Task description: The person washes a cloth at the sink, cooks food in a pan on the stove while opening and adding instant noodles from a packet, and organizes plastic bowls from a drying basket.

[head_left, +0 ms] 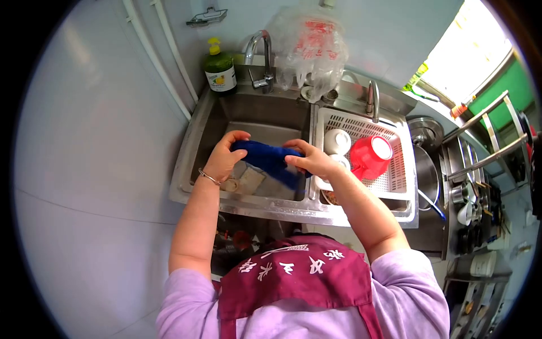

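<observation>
Hold the blue cloth (262, 155) over the left sink basin (274, 110), pinched at one end in the left hand (226, 154) and toward the other in the right hand (314, 160); squeeze low and evenly, clear of the white draining basket (400, 175).

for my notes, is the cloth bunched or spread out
Bunched: the cloth is a narrow bundle between left hand and right hand.

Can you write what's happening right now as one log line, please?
left hand: holding blue cloth | right hand: holding blue cloth | blue cloth: over left basin | red container: in white basket
</observation>
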`<state>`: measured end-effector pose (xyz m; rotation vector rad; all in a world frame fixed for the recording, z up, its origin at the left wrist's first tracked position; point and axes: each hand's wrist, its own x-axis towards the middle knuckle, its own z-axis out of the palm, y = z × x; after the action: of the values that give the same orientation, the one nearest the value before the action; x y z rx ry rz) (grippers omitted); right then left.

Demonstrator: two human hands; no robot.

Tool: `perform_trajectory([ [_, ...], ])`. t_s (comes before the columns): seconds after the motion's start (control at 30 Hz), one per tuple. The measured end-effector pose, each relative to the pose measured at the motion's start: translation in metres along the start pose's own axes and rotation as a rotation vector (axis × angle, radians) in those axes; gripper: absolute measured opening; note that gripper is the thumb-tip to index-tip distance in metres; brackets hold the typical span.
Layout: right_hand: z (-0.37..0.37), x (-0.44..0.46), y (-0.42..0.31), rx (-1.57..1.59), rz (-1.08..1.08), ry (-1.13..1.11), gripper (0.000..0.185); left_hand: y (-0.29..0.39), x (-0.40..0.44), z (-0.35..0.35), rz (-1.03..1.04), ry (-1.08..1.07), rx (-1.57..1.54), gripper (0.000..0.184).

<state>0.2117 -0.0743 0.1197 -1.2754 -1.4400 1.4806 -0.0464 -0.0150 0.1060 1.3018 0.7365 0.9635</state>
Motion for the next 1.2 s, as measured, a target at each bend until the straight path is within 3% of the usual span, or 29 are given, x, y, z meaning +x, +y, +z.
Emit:
perform_trajectory([
  [0.07, -0.010, -0.008, -0.009, -0.158, 0.178, -0.074, 0.042, 0.012, 0.000, 0.010, 0.018, -0.014, 0.037, 0.034],
  [0.1, -0.007, -0.016, -0.008, -0.111, 0.004, 0.006, 0.035, 0.018, -0.001, 0.016, 0.030, -0.018, 0.069, 0.034],
  [0.13, -0.009, -0.020, -0.009, -0.108, -0.005, 0.006, 0.035, 0.023, -0.002, 0.022, 0.040, -0.021, 0.100, 0.033],
  [0.2, -0.014, -0.031, -0.017, 0.264, -0.082, 0.158, 0.031, 0.032, -0.006, 0.037, 0.068, -0.026, 0.275, 0.032],
  [0.33, -0.041, -0.063, -0.044, 0.166, -0.201, 0.238, 0.027, 0.057, -0.018, 0.066, 0.184, -0.236, 0.907, 0.036],
  [0.37, -0.048, -0.072, -0.045, 0.161, -0.259, 0.259, 0.023, 0.061, -0.018, 0.071, 0.190, -0.228, 0.915, 0.036],
  [0.43, -0.066, -0.094, -0.047, 0.046, -0.303, 0.226, 0.021, 0.071, -0.018, 0.079, -0.182, -0.322, 0.728, 0.037],
  [0.57, -0.101, -0.133, -0.021, -0.008, -0.269, 0.200, 0.025, 0.064, -0.021, 0.105, -0.047, -0.407, 0.786, 0.036],
  [0.67, -0.117, -0.174, -0.010, -0.293, -0.211, 0.061, 0.030, 0.075, -0.031, 0.143, -0.097, -0.522, 1.046, 0.036],
  [0.73, -0.123, -0.190, 0.009, -0.339, 0.028, -0.007, 0.027, 0.072, -0.037, 0.155, -0.159, -0.534, 1.127, 0.036],
  [0.8, -0.124, -0.200, 0.030, -0.278, -0.108, -0.051, 0.028, 0.074, -0.040, 0.167, -0.312, -0.520, 1.261, 0.036],
  [0.83, -0.127, -0.205, 0.037, -0.215, -0.075, -0.049, 0.030, 0.065, -0.044, 0.167, -0.119, -0.465, 1.270, 0.031],
  [0.87, -0.129, -0.209, 0.041, -0.153, -0.042, -0.044, 0.032, 0.062, -0.049, 0.171, -0.121, -0.469, 1.277, 0.031],
  [0.93, -0.133, -0.219, 0.033, -0.219, -0.066, -0.012, 0.034, 0.073, -0.058, 0.198, 0.075, -0.244, 1.249, 0.024],
  [1.07, -0.148, -0.242, 0.027, -0.355, 0.028, -0.116, 0.024, 0.090, -0.065, 0.228, 0.169, -0.235, 1.226, 0.014],
  [1.13, -0.155, -0.258, 0.044, -0.429, -0.198, -0.057, 0.020, 0.095, -0.072, 0.253, 0.206, -0.175, 1.148, 0.014],
  [1.2, -0.163, -0.268, 0.059, -0.599, -0.785, 0.175, 0.021, 0.104, -0.080, 0.285, 0.230, -0.132, 1.049, 0.010],
])
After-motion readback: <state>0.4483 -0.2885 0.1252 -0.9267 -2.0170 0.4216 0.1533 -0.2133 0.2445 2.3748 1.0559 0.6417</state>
